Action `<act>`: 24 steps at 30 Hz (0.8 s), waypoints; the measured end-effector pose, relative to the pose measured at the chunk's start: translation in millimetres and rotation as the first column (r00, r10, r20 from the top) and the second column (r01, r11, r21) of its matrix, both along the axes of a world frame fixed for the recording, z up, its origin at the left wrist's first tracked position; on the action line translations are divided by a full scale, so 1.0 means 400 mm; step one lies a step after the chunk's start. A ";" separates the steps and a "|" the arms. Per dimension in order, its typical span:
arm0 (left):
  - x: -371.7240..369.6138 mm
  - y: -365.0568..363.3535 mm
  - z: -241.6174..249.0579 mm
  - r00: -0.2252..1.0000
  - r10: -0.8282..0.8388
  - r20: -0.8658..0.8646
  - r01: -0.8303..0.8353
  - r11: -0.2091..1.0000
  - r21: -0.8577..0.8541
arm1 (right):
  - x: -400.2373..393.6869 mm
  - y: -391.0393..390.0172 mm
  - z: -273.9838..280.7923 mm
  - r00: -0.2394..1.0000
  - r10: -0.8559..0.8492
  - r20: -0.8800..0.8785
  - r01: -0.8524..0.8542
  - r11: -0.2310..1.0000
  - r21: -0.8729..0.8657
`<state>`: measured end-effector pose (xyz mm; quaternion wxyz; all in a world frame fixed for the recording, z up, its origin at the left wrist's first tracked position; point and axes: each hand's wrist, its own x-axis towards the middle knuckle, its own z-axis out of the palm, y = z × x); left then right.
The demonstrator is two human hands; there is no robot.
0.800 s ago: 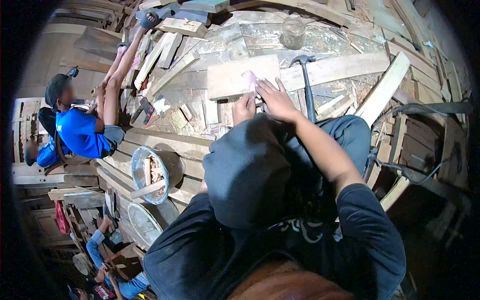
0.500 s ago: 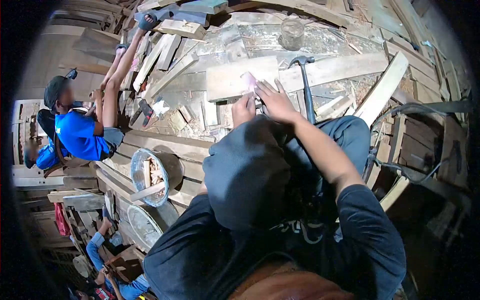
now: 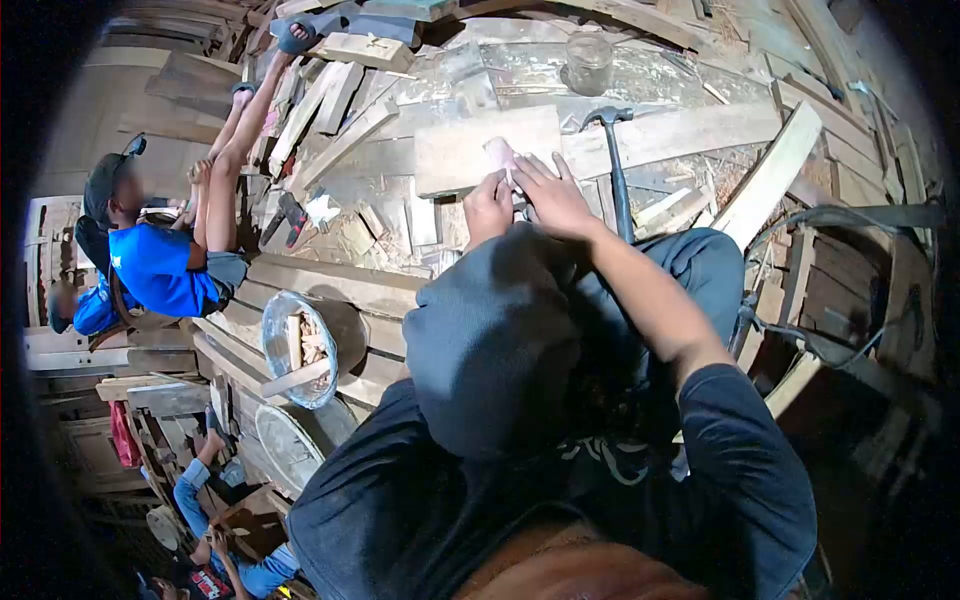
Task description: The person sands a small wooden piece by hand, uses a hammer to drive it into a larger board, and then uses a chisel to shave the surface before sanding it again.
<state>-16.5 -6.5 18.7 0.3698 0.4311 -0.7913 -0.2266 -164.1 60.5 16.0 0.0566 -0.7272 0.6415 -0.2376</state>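
Observation:
A pale board (image 3: 450, 160) lies flat in front of me, with a small pinkish piece (image 3: 498, 153) on its surface. My left hand (image 3: 488, 210) is at the board's near edge, its fingers bent and pressed together beside the pinkish piece; what they hold is hidden. My right hand (image 3: 553, 200) lies next to it, fingers stretched forward over the board's near right corner, close to the pinkish piece. Right of this hand a hammer (image 3: 618, 180) rests with its head pointing away and its handle towards my knee.
A glass jar (image 3: 588, 65) stands at the back. Left are a pair of dark-and-red tools (image 3: 292, 218), wood scraps, and a bucket (image 3: 270, 340) holding wood pieces. A person in a blue shirt (image 3: 160, 270) sits left; others sit farther off. A long plank (image 3: 775, 175) slants at right.
My left hand's fingers have shifted slightly forward towards the pinkish piece, and my right hand has moved a little. The seated person's hands have come together near the knee.

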 end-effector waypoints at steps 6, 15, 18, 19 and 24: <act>0.019 0.000 -0.026 1.000 -0.011 0.021 0.012 0.999 -0.052 | 0.006 -0.002 -0.014 1.000 -0.009 0.015 0.009 1.000 0.005; 0.023 0.009 -0.014 0.999 -0.040 -0.014 0.040 0.999 -0.025 | 0.005 0.003 0.013 0.998 0.006 0.064 -0.008 0.999 0.036; 0.016 0.003 -0.001 0.999 -0.035 -0.027 0.036 0.999 0.013 | 0.003 0.000 -0.009 0.998 0.002 0.058 -0.002 1.000 -0.001; 0.022 0.012 -0.017 0.996 -0.076 -0.040 0.073 0.996 -0.057 | 0.001 -0.003 -0.018 0.999 0.004 0.043 -0.003 1.000 -0.021; 0.015 -0.006 -0.022 0.999 -0.033 -0.027 0.032 0.997 -0.064 | 0.006 -0.009 -0.017 0.999 -0.005 0.035 0.006 1.000 -0.027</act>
